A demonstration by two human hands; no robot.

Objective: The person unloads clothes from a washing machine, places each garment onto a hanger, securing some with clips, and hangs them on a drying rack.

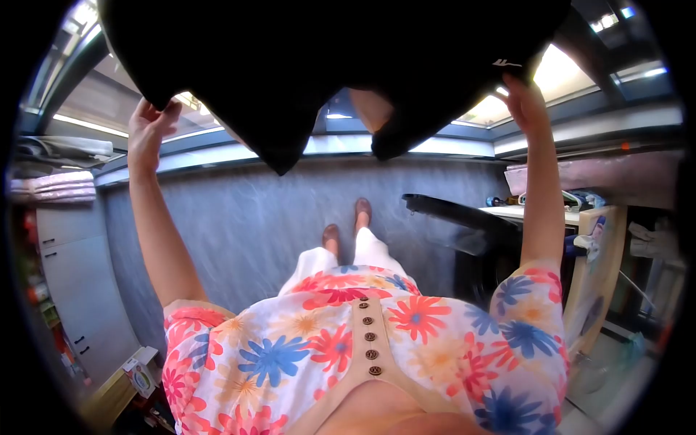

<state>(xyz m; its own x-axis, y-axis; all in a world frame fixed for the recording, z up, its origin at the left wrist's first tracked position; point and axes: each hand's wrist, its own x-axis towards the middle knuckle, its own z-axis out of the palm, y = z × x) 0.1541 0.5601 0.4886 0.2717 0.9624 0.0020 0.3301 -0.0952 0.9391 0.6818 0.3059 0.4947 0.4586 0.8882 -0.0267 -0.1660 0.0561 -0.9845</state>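
Note:
A large black garment is held up in front of me, spread wide across the top of the view. A small white logo shows near its right edge. My left hand pinches the garment's lower left corner, with the arm stretched out. On the other side, my right hand grips the edge just below the logo, its fingertips partly lost against the black cloth. Between the two hands the cloth hangs in dark points, with a gap at the middle. The garment's upper part runs out of view.
A front-loading washing machine with its dark round door swung open stands at the right. Hangers lie on top, near a pink cloth. Folded towels rest on a white cabinet at left. Windows line the far side.

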